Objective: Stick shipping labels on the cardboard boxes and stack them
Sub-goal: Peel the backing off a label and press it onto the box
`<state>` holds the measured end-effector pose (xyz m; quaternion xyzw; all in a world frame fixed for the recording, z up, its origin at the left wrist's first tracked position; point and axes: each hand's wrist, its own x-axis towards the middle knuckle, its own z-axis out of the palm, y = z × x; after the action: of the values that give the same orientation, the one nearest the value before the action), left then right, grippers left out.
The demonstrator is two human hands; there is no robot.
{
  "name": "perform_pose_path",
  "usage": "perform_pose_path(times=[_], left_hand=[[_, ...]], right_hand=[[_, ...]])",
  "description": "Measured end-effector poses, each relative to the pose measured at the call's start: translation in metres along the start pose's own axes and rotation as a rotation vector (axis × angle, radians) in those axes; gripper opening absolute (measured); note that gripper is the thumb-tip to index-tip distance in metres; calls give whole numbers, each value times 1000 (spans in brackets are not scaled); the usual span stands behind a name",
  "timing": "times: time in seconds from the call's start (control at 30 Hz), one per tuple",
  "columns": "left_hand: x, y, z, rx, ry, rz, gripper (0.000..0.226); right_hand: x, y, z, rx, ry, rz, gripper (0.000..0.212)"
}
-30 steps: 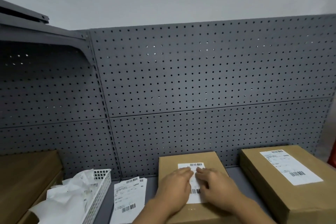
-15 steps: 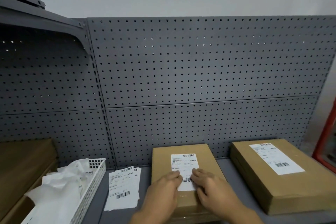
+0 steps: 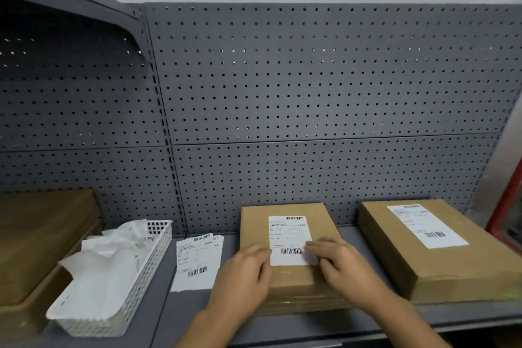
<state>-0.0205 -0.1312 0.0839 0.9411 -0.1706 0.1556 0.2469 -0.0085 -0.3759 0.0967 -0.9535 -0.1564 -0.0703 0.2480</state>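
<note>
A flat cardboard box (image 3: 285, 277) lies on the grey shelf in front of me with a white shipping label (image 3: 288, 237) on its top. My left hand (image 3: 245, 277) presses flat on the box at the label's lower left edge. My right hand (image 3: 339, 265) presses with straight fingers on the label's lower right corner. A second, larger cardboard box (image 3: 440, 268) with its own label (image 3: 423, 224) lies to the right. Loose labels (image 3: 197, 260) lie on the shelf left of the middle box.
A white plastic basket (image 3: 132, 288) filled with crumpled backing paper stands at the left. Further left lies a stack of brown boxes (image 3: 36, 234). A grey pegboard wall (image 3: 310, 110) closes off the back. A red frame (image 3: 508, 206) shows at the far right.
Both hands slid down the label towards me and spread apart to its lower corners. The camera tilted down, showing more of the shelf.
</note>
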Motion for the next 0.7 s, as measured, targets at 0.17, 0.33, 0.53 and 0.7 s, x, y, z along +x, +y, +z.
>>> perform_pose_path(times=[0.17, 0.33, 0.53, 0.7], left_hand=[[-15, -1, 17, 5, 84, 6, 27], [-4, 0, 17, 171, 118, 157, 9], [4, -12, 1, 43, -7, 59, 23], [2, -29, -6, -356, 56, -230, 27]], right_hand=[[-8, -5, 11, -65, -14, 30, 55], [-10, -10, 10, -145, -34, 13, 49], [-17, 6, 7, 79, -12, -14, 48], [-23, 18, 11, 117, 382, 100, 24]])
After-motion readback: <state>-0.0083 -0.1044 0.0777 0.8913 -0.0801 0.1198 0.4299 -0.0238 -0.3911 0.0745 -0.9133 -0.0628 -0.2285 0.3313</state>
